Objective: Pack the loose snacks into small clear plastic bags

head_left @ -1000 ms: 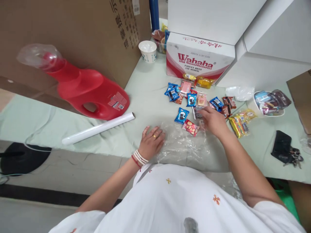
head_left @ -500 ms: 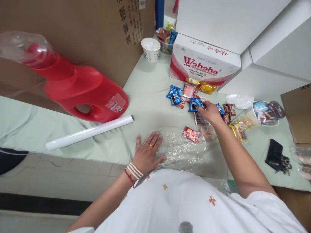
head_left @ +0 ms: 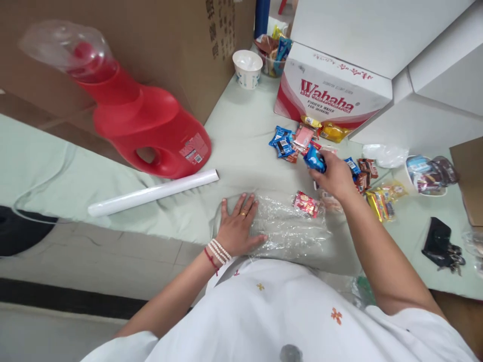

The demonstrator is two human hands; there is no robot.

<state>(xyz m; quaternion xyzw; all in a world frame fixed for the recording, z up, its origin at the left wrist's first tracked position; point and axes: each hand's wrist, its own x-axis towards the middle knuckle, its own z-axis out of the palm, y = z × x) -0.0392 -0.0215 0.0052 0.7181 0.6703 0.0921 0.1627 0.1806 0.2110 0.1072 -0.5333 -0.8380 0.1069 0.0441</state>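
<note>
My left hand (head_left: pixel 238 229) lies flat with its fingers spread, at the left end of a sheet of clear plastic film (head_left: pixel 279 226) on the table. My right hand (head_left: pixel 335 175) pinches a small blue snack packet (head_left: pixel 315 159) between thumb and fingers. A red-and-pink packet (head_left: pixel 306 203) rests on the film, just left of a pale packet (head_left: pixel 332 201) under my right wrist. Beyond the held packet lie several blue packets (head_left: pixel 283 146) and a pink one (head_left: pixel 304 136). Brown packets (head_left: pixel 364 180) are to the right of my right hand.
A red detergent bottle (head_left: pixel 151 130) and a white roll (head_left: pixel 153 193) are on the left. A Wahaba-lettered carton (head_left: pixel 320 93) stands at the back, near a paper cup (head_left: pixel 248 70). On the right are a filled tub (head_left: pixel 428 176), yellow packets (head_left: pixel 381 201) and keys with a black pouch (head_left: pixel 439 241).
The blue packet in my right hand has tilted and come up slightly from the packets around it. My left hand remains on the film. The whole view has shifted a little.
</note>
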